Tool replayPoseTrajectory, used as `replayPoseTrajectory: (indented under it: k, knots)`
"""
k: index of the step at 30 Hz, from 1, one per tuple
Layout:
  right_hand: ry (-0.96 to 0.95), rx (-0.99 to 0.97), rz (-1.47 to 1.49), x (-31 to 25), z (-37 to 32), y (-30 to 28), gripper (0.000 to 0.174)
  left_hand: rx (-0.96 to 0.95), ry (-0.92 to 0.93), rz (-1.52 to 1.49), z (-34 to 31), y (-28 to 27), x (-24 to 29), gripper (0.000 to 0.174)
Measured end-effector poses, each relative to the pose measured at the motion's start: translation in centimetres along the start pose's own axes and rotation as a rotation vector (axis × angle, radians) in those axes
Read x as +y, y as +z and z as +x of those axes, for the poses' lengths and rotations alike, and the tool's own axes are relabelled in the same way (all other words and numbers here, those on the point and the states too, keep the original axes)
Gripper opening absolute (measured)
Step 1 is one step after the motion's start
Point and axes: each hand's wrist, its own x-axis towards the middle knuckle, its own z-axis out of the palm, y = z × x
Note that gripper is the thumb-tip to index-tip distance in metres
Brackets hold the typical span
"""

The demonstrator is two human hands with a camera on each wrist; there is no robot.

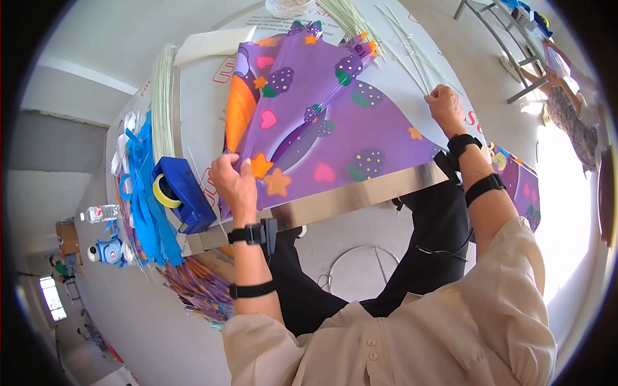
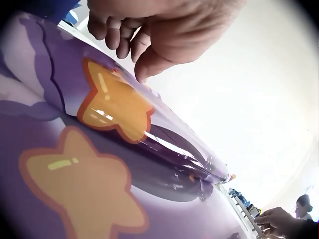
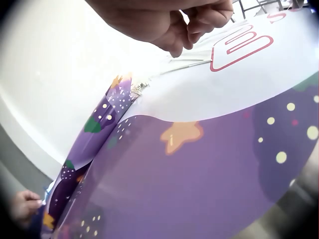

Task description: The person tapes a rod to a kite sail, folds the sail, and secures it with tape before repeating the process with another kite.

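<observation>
A glossy purple printed sheet (image 1: 386,141), with stars, hearts and dotted berries, lies spread before me. Its left part is folded over, with a raised curl along the fold and orange showing at the far left. At the sheet's near left corner, my left hand (image 1: 235,183) rests with loosely bent fingers, the thumb close to a yellow star in the left wrist view. Beyond the sheet's right edge, my right hand (image 1: 445,108) has its fingers curled, and thumb and fingertips pinch the end of a thin pale stick (image 1: 412,64).
A blue tape dispenser (image 1: 187,193) stands left of the sheet, beside blue strips (image 1: 143,186). A bundle of pale sticks (image 1: 163,103) lies behind it; more sticks (image 1: 344,19) lie at the far side. The table's metal edge (image 1: 360,193) runs before my knees. Another person (image 1: 570,106) sits at right.
</observation>
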Motion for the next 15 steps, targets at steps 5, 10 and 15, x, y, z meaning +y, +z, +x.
replayPoseTrajectory:
  k: [5, 10, 15]
  knots:
    - [0.009, -0.027, -0.122, 0.4, 0.7, 1.2, 0.021, -0.111, -0.014, -0.222, -6.6, -3.1, -0.5, 0.018]
    - [-0.065, -0.013, -0.127, 0.9, 1.3, 1.9, 0.025, -0.306, -0.125, -0.31, -12.0, -3.9, 0.3, 0.013]
    - [-0.108, -0.004, -0.008, 1.4, 1.3, 1.6, 0.025, -0.359, -0.095, -0.307, -12.4, -2.9, 1.0, 0.012]
